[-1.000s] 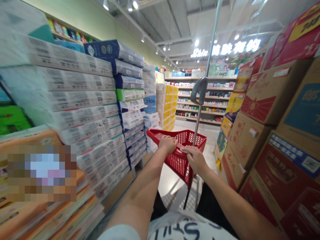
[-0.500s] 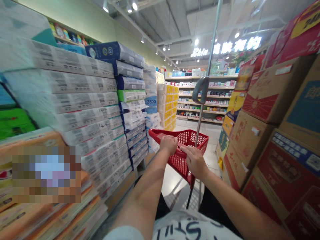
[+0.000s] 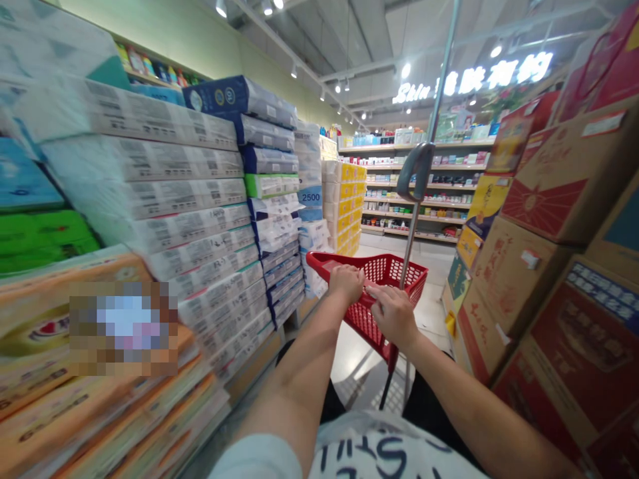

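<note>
A red plastic shopping basket (image 3: pixel 387 271) with a mesh wall stands ahead of me in a shop aisle. My left hand (image 3: pixel 345 282) is closed over its near rim. My right hand (image 3: pixel 394 315) grips the same rim just to the right, fingers curled on it. A metal pull handle (image 3: pixel 418 170) with a grey grip rises from the basket on a thin pole. The inside of the basket looks empty from here.
Stacked packs of tissue paper (image 3: pixel 200 219) and orange packs (image 3: pixel 100 406) line the left side. Cardboard boxes (image 3: pixel 544 266) are piled on the right. Shelves with goods (image 3: pixel 414 199) stand at the aisle's far end. A pale floor (image 3: pixel 359 372) runs between.
The view has moved forward along the aisle and turned slightly left; the stacks slid past. Both hands stayed on the basket's rim.
</note>
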`<action>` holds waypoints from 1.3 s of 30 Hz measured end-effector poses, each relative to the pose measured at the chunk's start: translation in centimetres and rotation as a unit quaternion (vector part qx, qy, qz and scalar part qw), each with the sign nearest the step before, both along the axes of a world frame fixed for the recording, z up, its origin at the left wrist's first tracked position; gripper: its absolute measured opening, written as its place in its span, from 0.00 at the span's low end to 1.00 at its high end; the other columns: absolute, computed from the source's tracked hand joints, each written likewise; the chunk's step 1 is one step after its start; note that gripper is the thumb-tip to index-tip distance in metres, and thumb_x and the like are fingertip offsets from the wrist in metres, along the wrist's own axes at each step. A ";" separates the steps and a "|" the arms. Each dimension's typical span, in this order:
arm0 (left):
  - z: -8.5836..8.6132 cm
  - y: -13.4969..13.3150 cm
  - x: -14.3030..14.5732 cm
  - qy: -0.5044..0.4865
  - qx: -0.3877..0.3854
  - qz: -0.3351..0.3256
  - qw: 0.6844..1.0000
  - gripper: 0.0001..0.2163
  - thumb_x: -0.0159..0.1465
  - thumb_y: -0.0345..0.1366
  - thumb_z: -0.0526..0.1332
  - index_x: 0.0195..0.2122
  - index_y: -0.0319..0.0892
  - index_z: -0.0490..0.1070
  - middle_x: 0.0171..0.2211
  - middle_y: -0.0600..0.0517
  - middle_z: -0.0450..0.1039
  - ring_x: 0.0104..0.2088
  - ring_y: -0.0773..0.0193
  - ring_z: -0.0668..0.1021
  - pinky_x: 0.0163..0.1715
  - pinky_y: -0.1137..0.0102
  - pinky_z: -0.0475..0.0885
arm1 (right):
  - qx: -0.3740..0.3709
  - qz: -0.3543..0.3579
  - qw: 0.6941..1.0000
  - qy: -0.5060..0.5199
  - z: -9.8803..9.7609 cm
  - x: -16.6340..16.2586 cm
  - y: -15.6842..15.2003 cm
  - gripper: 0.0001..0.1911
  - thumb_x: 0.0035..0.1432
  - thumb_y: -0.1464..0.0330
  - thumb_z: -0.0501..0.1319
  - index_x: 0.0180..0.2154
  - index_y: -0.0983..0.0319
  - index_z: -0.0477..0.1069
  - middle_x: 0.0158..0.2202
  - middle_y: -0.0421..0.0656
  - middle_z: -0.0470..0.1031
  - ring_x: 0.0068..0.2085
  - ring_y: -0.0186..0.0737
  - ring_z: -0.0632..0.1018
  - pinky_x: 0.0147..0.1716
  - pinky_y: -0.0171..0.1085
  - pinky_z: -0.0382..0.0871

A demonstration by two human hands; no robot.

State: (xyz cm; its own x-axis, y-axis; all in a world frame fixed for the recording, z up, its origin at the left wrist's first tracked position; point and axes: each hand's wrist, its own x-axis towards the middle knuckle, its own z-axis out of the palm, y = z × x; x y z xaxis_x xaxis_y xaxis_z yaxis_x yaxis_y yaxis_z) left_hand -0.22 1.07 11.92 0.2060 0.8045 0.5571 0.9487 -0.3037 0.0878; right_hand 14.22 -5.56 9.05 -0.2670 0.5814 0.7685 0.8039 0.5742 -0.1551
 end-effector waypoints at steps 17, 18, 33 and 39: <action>-0.3 -1.0 1.5 0.005 -0.016 -0.010 1.000 0.20 0.69 0.39 0.45 0.35 0.41 0.77 0.42 0.47 0.76 0.45 0.59 0.72 0.47 0.59 0.61 | 0.045 0.087 0.994 0.041 -2.1 2.7 0.6 0.18 0.60 0.70 0.50 0.49 0.60 0.72 0.47 0.48 0.75 0.47 0.45 0.74 0.48 0.44 0.65; -0.2 -1.0 1.6 0.005 -0.022 -0.007 1.000 0.20 0.69 0.39 0.45 0.35 0.41 0.77 0.42 0.47 0.76 0.46 0.59 0.72 0.48 0.59 0.60 | 0.016 0.064 0.997 0.039 -1.5 2.3 0.6 0.17 0.61 0.70 0.49 0.46 0.60 0.73 0.44 0.48 0.76 0.45 0.44 0.75 0.46 0.43 0.66; -0.4 -1.3 1.2 0.006 -0.010 -0.010 1.000 0.21 0.69 0.39 0.44 0.36 0.41 0.77 0.41 0.47 0.76 0.45 0.59 0.72 0.47 0.60 0.61 | 0.048 0.062 0.996 -0.034 -2.1 2.3 0.5 0.19 0.60 0.69 0.52 0.51 0.62 0.70 0.48 0.51 0.74 0.48 0.48 0.74 0.48 0.46 0.65; 0.1 -2.0 1.6 0.016 -0.009 -0.026 0.999 0.19 0.69 0.39 0.45 0.36 0.42 0.75 0.41 0.47 0.76 0.46 0.59 0.72 0.48 0.59 0.61 | 0.020 0.101 0.994 0.046 -1.8 2.4 0.3 0.17 0.63 0.69 0.49 0.49 0.61 0.70 0.46 0.49 0.75 0.48 0.45 0.74 0.49 0.45 0.65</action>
State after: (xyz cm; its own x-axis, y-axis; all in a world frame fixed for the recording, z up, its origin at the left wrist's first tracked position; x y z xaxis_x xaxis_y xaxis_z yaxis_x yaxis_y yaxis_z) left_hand 1.42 -0.90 11.99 0.2654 0.8024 0.5345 0.9343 -0.3508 0.0628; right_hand 16.64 -5.29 7.23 -0.3021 0.4927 0.8161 0.6556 0.7289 -0.1973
